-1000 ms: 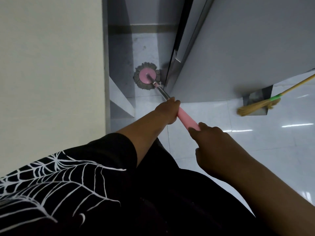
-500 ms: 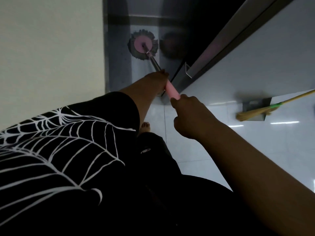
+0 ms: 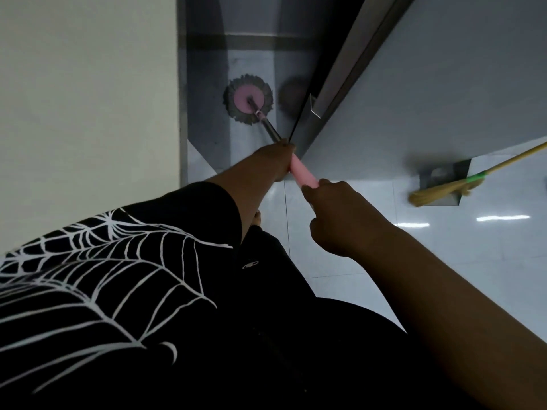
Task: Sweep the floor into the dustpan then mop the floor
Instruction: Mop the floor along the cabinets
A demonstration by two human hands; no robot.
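**Trainee:** What do the hands hold, nearest first?

**Instructor:** The right hand (image 3: 337, 214) is nearest the camera. Its fingers are curled round the rear end of the pink grip (image 3: 303, 174). The left hand (image 3: 276, 161), further out, grips the point where the pink grip meets the metal shaft (image 3: 270, 130). Neither hand is free.

**Trainee:** Where does the working end lie from the hands?

**Instructor:** The mop head (image 3: 248, 99) lies beyond the left hand and slightly to the person's left, flat on the floor (image 3: 444, 261). The long axis runs in one straight line from the right hand through the left hand to the head, slanting down and away. The left hand is the nearer to the head. By judgement it steers, while the right hand pushes and pulls from the rear.

**Trainee:** What is the surface?

**Instructor:** There are two zones. Close to the person the floor is glossy white tile that reflects streaks of light. Under the head it is darker, duller and in shade.

**Trainee:** And the room?

**Instructor:** The head sits in a narrow passage between a pale wall (image 3: 88, 99) on the left and a grey door (image 3: 444, 84) on the right. The door's edge stands just beside the shaft. A dark skirting band (image 3: 266, 42) closes the far end. The next stroke probably has to run along the passage, since there is little room sideways and the shaft could strike the door edge.

**Trainee:** Where are the sweeping tools?

**Instructor:** The broom (image 3: 435, 194) rests with its bristles at the dustpan (image 3: 457, 170), at the foot of the door and well apart to the right. This suggests that sweeping is finished and mopping is the step in hand.
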